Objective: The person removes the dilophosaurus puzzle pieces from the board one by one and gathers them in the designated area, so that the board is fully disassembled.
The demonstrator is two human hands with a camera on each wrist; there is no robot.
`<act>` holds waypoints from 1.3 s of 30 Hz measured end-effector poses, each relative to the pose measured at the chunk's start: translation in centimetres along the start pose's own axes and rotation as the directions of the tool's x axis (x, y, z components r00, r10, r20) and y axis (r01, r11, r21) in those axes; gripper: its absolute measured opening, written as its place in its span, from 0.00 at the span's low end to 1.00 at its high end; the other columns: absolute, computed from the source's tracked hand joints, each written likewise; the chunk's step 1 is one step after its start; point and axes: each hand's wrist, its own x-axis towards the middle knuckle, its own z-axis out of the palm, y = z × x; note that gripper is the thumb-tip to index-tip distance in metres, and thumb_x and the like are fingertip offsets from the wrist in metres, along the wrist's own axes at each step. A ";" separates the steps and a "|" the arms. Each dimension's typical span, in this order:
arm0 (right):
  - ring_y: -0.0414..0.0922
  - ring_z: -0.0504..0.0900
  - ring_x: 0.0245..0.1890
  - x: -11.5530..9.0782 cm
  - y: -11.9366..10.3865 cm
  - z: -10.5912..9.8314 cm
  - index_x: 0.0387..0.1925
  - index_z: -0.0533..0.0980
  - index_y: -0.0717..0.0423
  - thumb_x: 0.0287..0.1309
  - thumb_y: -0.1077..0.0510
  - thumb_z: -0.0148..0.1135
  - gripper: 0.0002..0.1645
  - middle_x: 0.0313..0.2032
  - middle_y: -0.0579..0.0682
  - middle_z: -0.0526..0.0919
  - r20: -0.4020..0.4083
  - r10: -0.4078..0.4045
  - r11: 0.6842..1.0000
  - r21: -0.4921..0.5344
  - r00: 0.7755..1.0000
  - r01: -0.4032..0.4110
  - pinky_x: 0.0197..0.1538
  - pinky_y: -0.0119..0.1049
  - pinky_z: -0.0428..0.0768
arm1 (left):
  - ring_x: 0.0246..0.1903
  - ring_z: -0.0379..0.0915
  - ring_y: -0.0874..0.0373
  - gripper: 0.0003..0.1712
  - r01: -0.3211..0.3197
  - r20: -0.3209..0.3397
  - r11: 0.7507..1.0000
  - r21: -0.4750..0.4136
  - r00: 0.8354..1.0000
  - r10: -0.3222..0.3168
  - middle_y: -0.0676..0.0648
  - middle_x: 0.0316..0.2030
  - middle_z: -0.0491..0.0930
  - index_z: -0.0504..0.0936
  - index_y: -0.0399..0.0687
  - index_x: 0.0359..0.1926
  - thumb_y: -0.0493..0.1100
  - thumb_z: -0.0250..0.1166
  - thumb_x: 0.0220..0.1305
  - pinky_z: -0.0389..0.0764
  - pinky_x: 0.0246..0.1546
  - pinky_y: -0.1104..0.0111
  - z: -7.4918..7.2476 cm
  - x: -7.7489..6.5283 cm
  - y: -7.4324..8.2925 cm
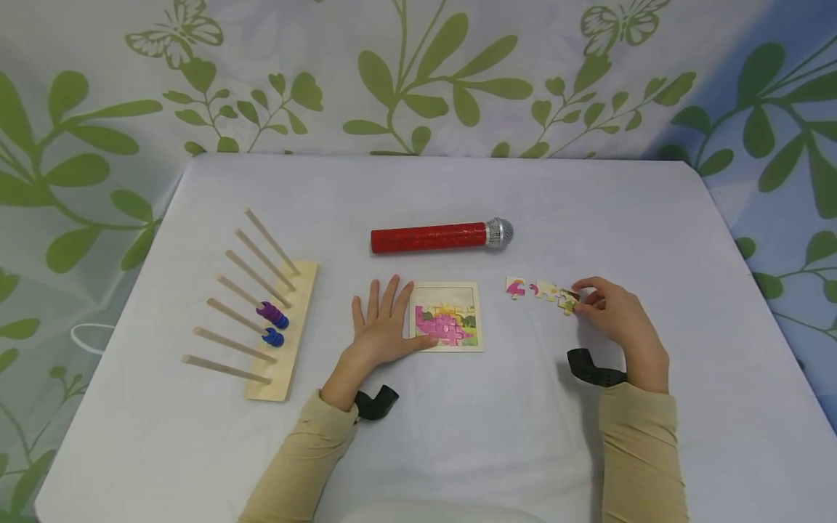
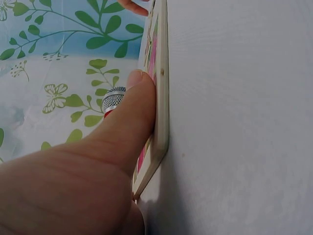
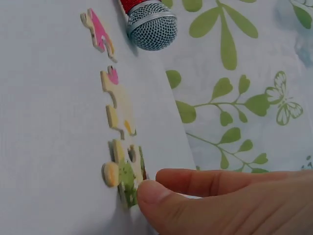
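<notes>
In the head view, the left hand (image 1: 381, 330) has its fingers spread apart, its thumb over the near left corner of the puzzle (image 1: 447, 330) on the worktop (image 1: 490, 436). The right hand (image 1: 617, 312) pinches a green piece (image 1: 567, 299), rightmost of the loose pieces (image 1: 544, 290). A red microphone (image 1: 431, 237) lies beyond.

In the left wrist view, the thumb rests along the puzzle's edge.

In the right wrist view, thumb and finger clamp the green piece.
</notes>
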 end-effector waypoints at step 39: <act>0.43 0.74 0.34 0.8 -14.5 11.4 0.41 0.74 0.55 0.45 0.65 0.63 0.17 0.33 0.49 0.76 -0.109 -0.439 0.898 -0.081 0.892 0.432 0.41 0.36 0.74 | 0.61 0.14 0.48 0.59 0.003 0.020 1.000 0.014 1.000 -0.004 0.49 0.66 0.27 0.36 0.56 0.67 0.74 0.54 0.41 0.22 0.53 0.47 -0.1 0.1 0.0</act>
